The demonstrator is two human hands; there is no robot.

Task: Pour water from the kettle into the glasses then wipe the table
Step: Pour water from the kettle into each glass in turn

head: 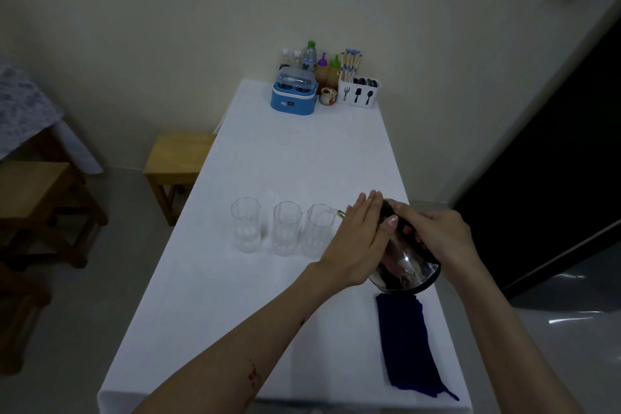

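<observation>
Three glasses in a row across the table (pixel 295 151), seen from the head view: left glass (pixel 246 224), middle glass (pixel 286 228), right glass (pixel 321 230). Pouring under way at the right one only, judging by the kettle (pixel 405 267) tipped leftward with its spout (pixel 341 213) at that rim and a thin pale streak running into it. Water level in any of the three too faint to read (clear glass on white cloth); left and middle look dry, but cannot say for sure. So early in the job, probably: first fill in hand, two more to go, wiping not yet begun. Blue cloth (pixel 411 346) folded near the table's front right edge, just below the kettle, untouched.

Right hand (pixel 437 233) curled round the kettle's dark handle at the top, carrying it clear of the table. Left hand (pixel 358 239) flat, fingers straight and together, pressed against the kettle's lid and near side, steadying it. Kettle thus held between both hands, just right of the right glass, spout at its rim.
</observation>
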